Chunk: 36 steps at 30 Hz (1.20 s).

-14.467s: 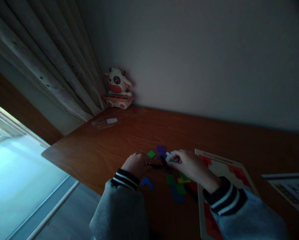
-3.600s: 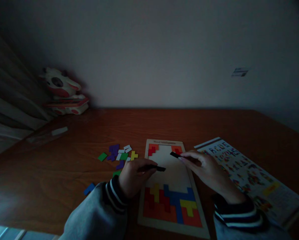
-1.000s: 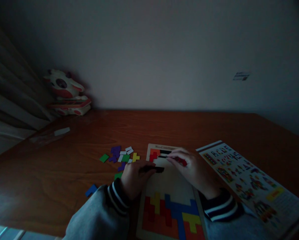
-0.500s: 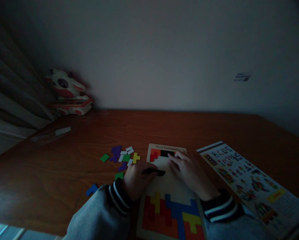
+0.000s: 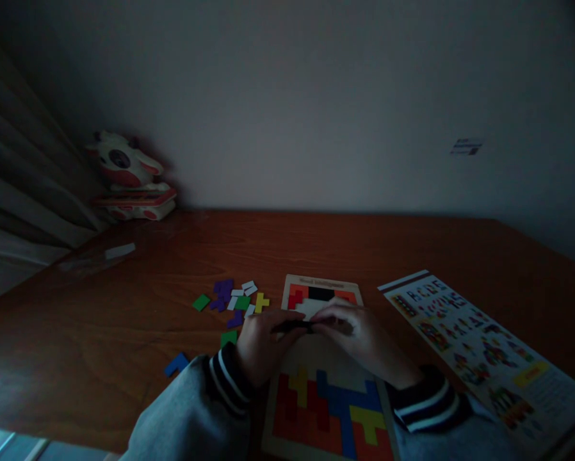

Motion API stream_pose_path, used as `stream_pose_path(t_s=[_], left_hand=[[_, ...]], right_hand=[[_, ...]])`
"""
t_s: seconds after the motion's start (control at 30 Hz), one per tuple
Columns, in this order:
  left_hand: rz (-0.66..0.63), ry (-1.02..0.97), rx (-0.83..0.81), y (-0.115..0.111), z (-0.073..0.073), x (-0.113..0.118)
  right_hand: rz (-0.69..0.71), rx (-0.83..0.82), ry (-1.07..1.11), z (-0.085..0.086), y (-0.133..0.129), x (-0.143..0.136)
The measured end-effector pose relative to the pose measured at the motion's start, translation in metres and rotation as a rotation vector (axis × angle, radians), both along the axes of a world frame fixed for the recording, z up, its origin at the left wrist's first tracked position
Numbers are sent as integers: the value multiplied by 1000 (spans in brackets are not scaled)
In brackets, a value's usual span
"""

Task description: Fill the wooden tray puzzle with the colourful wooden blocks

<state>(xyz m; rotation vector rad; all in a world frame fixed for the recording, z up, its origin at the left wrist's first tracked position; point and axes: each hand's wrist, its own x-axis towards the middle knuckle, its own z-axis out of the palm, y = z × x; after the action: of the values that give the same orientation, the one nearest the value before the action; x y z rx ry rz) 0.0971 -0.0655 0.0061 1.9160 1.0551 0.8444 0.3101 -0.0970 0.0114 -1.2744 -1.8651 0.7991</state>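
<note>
A wooden puzzle board (image 5: 274, 428) lies in front of me, with red, orange, blue and yellow pieces in its near part and red, orange and black ones along its far edge. Above its bare middle, my left hand (image 5: 268, 339) pinches a dark piece (image 5: 305, 326) between thumb and fingers. My right hand (image 5: 352, 330) has its thumb and fingertips closed on the piece's right end. The fingers partly hide the piece's shape.
Loose purple, white, green and yellow pieces (image 5: 242, 303) lie left of the board, with a blue piece (image 5: 176, 365) nearer me. A printed sheet (image 5: 479, 352) lies right. A cow-shaped toy (image 5: 136, 179) stands at the back left.
My right hand has moved from the board's far end down and left to the dark piece, and has closed on it. The black piece at the far edge now shows more fully.
</note>
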Motion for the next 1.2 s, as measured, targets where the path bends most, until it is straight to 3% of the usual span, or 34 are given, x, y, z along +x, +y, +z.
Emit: stream_pose_path(t_s=[0.17,0.4,0.77,0.9,1.0,1.1,1.2], left_hand=[[-9,28,-11,1,-1,-1],[-2,76,4,0,2,1],[-13,60,-6,1,-1,0],[-11,57,-7,1,-2,0],[-14,49,-16,1,-2,0],[-15,41,-16,2,-1,0],[-24,38,-19,0,1,1]], right_hand=[[-110,146,-134,-1,1,15],[-192,299,-645,-13,-1,20],[-217,322,-721,-16,0,18],[-257,315,-682,-16,1,17],[-259,257,-485,-10,-2,13],[-101,109,-184,-2,-7,6],[46,23,-24,2,-9,-2]])
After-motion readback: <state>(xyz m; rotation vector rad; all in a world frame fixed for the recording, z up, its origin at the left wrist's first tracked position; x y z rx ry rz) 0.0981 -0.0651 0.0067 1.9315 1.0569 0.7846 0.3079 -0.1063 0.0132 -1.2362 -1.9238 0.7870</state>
